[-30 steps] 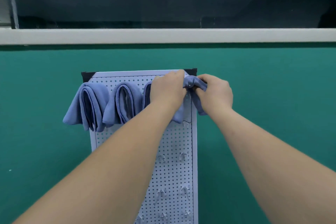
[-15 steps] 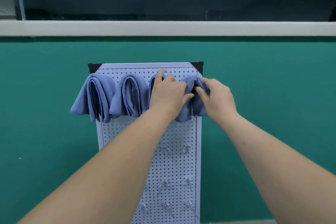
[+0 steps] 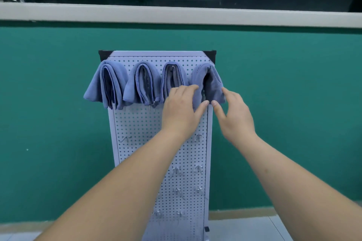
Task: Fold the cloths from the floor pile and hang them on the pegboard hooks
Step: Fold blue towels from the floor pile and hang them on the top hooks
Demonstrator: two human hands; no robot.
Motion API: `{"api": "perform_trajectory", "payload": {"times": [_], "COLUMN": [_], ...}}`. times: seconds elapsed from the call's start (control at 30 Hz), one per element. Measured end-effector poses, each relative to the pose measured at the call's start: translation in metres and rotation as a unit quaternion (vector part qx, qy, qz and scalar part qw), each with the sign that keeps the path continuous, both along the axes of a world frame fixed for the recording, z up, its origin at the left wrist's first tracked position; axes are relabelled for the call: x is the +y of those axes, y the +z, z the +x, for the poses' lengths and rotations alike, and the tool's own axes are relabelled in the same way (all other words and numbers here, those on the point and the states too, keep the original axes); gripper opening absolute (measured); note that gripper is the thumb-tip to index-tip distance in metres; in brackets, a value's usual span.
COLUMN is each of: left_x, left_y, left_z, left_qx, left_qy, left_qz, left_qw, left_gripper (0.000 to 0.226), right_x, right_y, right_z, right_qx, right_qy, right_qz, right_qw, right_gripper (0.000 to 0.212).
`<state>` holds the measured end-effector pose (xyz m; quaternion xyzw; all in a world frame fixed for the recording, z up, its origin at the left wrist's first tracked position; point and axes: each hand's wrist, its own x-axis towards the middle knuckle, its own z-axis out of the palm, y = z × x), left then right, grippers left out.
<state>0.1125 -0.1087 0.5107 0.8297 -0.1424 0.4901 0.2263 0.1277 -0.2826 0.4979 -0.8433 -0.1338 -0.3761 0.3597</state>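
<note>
**Fourth cloth on the top row, both hands loose at its hem**

The fourth cloth (image 3: pixel 212 82) hangs at the right end of the pegboard (image 3: pixel 137 123) top row. Its fold is up over a hook that cannot be seen, and its long axis runs straight down to a loose lower edge. It lies just above and between the two hands.

The left hand (image 3: pixel 181 111) is the nearer one. Its fingers are straight and laid flat across the cloth's lower left side, with the thumb tip at the hem. The right hand (image 3: pixel 235 117) is relaxed with its fingers spread, just beside the lower right corner. Whether it touches the cloth is hard to tell. Neither hand grips anything.

Three other cloths (image 3: pixel 145 82) hang folded to the left in the same row, close beside one another. Bare hooks (image 3: pixel 198 137) stand in the rows below. Behind the board is a green wall (image 3: pixel 58 123), and a strip of pale floor (image 3: pixel 244 229) shows at its foot. The pile is out of view.

This cloth looks hung. The next step is probably to let go and turn down for another cloth, which would go on a lower hook.
</note>
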Motion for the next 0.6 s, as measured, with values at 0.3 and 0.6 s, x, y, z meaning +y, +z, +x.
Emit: {"api": "perform_trajectory", "payload": {"times": [0.3, 0.6], "left_x": [0.022, 0.062], "left_y": [-0.126, -0.305], "left_z": [-0.055, -0.106], "left_qx": [0.193, 0.439], "left_qy": [-0.024, -0.03], "left_qz": [-0.058, -0.03], "left_qw": [0.979, 0.898], "left_gripper": [0.047, 0.048], "right_x": [0.009, 0.027], "right_y": [-0.115, -0.287], "right_z": [-0.049, -0.094], "right_qx": [0.094, 0.304], "right_qy": [0.016, 0.037], "right_qz": [-0.022, -0.088], "right_qw": [0.995, 0.948], "right_gripper": [0.057, 0.058]}}
